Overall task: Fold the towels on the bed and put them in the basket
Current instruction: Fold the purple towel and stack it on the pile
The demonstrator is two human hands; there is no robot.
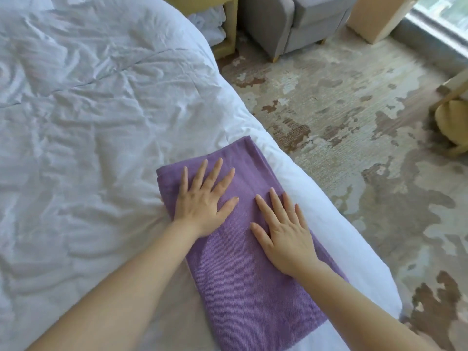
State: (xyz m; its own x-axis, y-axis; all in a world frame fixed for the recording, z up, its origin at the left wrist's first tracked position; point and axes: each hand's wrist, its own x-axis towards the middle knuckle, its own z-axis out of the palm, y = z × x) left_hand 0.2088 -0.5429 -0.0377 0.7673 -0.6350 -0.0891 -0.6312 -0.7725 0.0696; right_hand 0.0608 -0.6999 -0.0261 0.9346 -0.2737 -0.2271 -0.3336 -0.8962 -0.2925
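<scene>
A purple ribbed towel (238, 287) lies folded into a long strip near the right edge of the bed (88, 110), which is covered by a wrinkled white duvet. My left hand (202, 201) rests flat on the towel's far left part, fingers spread. My right hand (283, 234) lies flat on the towel's right side, fingers spread too. Neither hand grips the cloth. No basket is in view.
Right of the bed is a patterned beige and brown carpet (354, 122). A grey armchair (291, 24) stands at the top, with a yellow-framed shelf (228, 34) holding white linen beside it. A cardboard box (374, 19) and a yellow stool (453, 122) stand at the right.
</scene>
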